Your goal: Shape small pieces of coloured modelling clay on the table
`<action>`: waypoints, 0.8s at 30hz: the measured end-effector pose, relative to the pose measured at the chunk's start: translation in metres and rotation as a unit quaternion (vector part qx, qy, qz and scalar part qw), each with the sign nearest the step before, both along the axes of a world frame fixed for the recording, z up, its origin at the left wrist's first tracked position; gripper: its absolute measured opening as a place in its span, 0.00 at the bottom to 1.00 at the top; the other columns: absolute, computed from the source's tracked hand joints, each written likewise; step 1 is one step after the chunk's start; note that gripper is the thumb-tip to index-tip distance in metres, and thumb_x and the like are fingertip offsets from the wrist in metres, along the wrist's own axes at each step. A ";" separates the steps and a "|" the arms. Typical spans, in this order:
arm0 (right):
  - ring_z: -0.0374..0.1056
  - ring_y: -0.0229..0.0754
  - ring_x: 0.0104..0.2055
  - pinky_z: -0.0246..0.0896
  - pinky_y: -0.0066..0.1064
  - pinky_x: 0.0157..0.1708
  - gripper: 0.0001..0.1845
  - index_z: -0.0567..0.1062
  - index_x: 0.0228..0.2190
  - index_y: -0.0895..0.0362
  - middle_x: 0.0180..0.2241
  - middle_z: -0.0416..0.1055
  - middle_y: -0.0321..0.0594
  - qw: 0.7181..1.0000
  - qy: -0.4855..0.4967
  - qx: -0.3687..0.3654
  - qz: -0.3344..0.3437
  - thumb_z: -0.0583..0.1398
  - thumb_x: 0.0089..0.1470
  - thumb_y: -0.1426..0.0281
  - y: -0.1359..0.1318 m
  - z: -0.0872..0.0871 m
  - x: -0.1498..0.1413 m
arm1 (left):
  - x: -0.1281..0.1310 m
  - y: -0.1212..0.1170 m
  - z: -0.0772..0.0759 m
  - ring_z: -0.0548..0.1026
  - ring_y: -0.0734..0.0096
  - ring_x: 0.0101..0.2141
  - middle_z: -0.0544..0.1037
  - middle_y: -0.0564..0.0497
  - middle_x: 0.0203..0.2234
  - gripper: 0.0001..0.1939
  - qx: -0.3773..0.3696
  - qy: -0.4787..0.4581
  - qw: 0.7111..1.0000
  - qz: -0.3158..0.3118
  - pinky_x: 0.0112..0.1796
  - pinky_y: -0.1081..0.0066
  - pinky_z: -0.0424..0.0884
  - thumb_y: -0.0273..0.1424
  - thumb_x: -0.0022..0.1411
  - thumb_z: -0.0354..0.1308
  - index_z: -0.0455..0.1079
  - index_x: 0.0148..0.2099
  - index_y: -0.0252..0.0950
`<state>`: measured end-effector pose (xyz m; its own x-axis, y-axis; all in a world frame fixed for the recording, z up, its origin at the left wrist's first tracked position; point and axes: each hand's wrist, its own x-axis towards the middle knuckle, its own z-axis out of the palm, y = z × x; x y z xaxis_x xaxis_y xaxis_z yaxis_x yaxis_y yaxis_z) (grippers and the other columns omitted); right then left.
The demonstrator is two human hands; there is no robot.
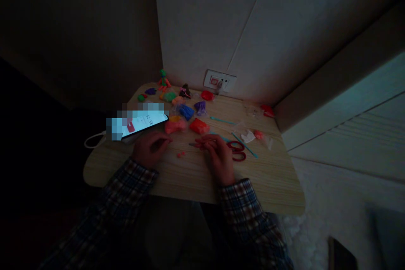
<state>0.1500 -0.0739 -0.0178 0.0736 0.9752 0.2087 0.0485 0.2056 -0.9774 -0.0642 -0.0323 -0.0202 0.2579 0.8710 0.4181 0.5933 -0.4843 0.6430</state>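
Over the left half of the wooden table, my left hand (150, 149) is closed in a pinch. Something tiny and pinkish may sit at its fingertips, but the dim light hides what it is. My right hand (219, 156) has its fingers drawn together near the table's middle. A grey pointed tip pokes out left of them; whether it is held or lies beneath is unclear. Red-handled scissors (237, 151) lie against the right hand's outer side. Small pink clay bits (180, 155) rest between the hands. Just beyond are bagged orange-red clay (199, 125) and bagged pink clay (175, 125).
A lit phone (145, 121) with a white cable stands at left. Blue clay (186, 112), purple clay (200, 108) and a green-and-orange figure (163, 80) are farther back. Turquoise sticks (247, 147) and white clay (247, 136) lie right. A wall socket (220, 80) is behind.
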 end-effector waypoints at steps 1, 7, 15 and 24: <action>0.75 0.40 0.37 0.69 0.33 0.39 0.04 0.69 0.36 0.53 0.36 0.78 0.38 1.000 0.006 0.001 -0.001 0.55 0.57 0.68 0.000 0.000 0.000 | 0.000 0.000 0.000 0.75 0.67 0.31 0.78 0.48 0.30 0.12 0.005 -0.001 1.000 -0.002 0.33 0.70 0.70 0.35 0.60 0.52 0.73 0.33 0.35; 0.75 0.40 0.32 0.68 0.31 0.33 0.07 0.66 0.29 0.52 0.26 0.77 0.33 0.999 0.028 -0.020 -0.024 0.59 0.55 0.65 -0.001 -0.003 0.000 | 0.001 0.000 0.000 0.75 0.67 0.33 0.77 0.48 0.31 0.11 0.017 -0.011 1.000 -0.012 0.35 0.69 0.71 0.34 0.61 0.52 0.73 0.34 0.34; 0.74 0.42 0.41 0.67 0.39 0.44 0.06 0.68 0.27 0.54 0.35 0.78 0.38 0.998 -0.042 0.027 -0.041 0.62 0.52 0.70 -0.002 -0.001 0.001 | 0.002 -0.002 0.002 0.74 0.69 0.29 0.77 0.49 0.29 0.09 0.018 -0.025 0.999 -0.016 0.32 0.71 0.70 0.32 0.60 0.53 0.73 0.33 0.34; 0.62 0.45 0.55 0.58 0.45 0.55 0.02 0.73 0.29 0.54 0.56 0.64 0.42 0.967 -0.193 0.165 -0.002 0.61 0.53 0.70 -0.001 0.010 -0.006 | 0.002 0.000 0.005 0.76 0.65 0.32 0.79 0.47 0.31 0.11 -0.142 -0.192 0.965 -0.107 0.32 0.69 0.74 0.38 0.56 0.59 0.73 0.36 0.35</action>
